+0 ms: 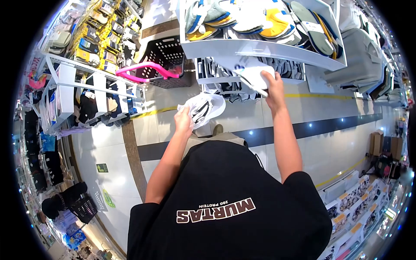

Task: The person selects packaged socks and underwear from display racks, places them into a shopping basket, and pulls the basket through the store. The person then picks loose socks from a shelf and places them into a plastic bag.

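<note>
My left hand (pixel 183 121) is closed on the near edge of a soft white item with black markings (pixel 202 111). Its rounded outline looks like a cap or a folded sock pack; I cannot tell which. Raised farther forward, my right hand (pixel 274 89) pinches a flat white item with a dark edge (pixel 255 76), partly blurred, just below the front of a white display bin (pixel 264 48). Grey, yellow and dark sock-like goods (pixel 277 21) fill that bin. Beneath it, a lower tray (pixel 216 80) holds rows of black, white and grey goods.
A dark shopping basket (pixel 171 54) with a pink handle (pixel 138 71) stands on the floor left of the bin. White racks of packaged goods (pixel 89 97) line the left side. Grey garments (pixel 357 58) hang at right. Another basket (pixel 83 209) is at lower left.
</note>
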Available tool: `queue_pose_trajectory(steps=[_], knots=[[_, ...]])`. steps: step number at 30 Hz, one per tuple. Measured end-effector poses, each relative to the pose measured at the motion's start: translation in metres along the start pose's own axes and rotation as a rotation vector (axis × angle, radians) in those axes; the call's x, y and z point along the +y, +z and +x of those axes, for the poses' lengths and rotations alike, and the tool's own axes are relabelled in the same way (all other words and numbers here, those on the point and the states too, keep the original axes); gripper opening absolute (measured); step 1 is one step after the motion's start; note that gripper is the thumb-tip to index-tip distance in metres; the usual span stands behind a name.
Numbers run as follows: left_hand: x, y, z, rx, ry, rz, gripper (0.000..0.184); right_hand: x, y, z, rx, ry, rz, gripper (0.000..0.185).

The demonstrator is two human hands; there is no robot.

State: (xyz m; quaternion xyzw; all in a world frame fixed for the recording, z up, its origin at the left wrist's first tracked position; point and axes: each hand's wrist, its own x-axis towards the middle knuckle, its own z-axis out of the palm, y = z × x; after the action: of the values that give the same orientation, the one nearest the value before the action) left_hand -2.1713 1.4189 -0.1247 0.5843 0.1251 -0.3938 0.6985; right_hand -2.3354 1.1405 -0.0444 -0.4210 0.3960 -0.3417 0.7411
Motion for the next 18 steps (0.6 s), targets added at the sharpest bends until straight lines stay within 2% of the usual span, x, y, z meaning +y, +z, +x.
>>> queue_pose_trajectory(steps=[2,3,5,6,10,11,14,15,18], knots=[[0.002,0.001,-0.004,0.008,-0.017,0.023,0.03,0.021,0.012,0.039,0.026,-0.096,0.02,0.059],[0.001,0.0,-0.003,0.01,-0.025,0.041,0.03,0.016,0.035,0.036,0.106,-0.057,-0.074,0.05],[-0.005,-0.007,0.001,-0.001,-0.044,0.081,0.03,0.036,0.062,0.057,0.051,-0.442,-0.187,0.058],[-0.004,-0.004,-0.004,0.008,-0.046,0.066,0.029,0.043,0.064,0.07,-0.001,-0.392,-0.333,0.061],[-0.012,-0.014,-0.006,-0.007,-0.095,0.059,0.028,0.076,0.079,0.099,0.084,-0.645,-0.978,0.066],[-0.014,-0.027,-0.002,-0.091,-0.091,0.091,0.03,0.081,0.082,0.099,0.125,-0.698,-1.119,0.069],[-0.026,-0.036,0.004,-0.056,-0.063,0.029,0.031,0.093,0.082,0.077,0.213,-0.628,-1.439,0.086],[-0.028,-0.038,0.003,-0.046,-0.058,0.018,0.032,0.083,0.086,0.066,0.137,-0.498,-1.478,0.094],[-0.028,-0.04,-0.003,-0.039,-0.064,0.027,0.032,0.081,0.082,0.058,0.174,-0.616,-1.495,0.085]])
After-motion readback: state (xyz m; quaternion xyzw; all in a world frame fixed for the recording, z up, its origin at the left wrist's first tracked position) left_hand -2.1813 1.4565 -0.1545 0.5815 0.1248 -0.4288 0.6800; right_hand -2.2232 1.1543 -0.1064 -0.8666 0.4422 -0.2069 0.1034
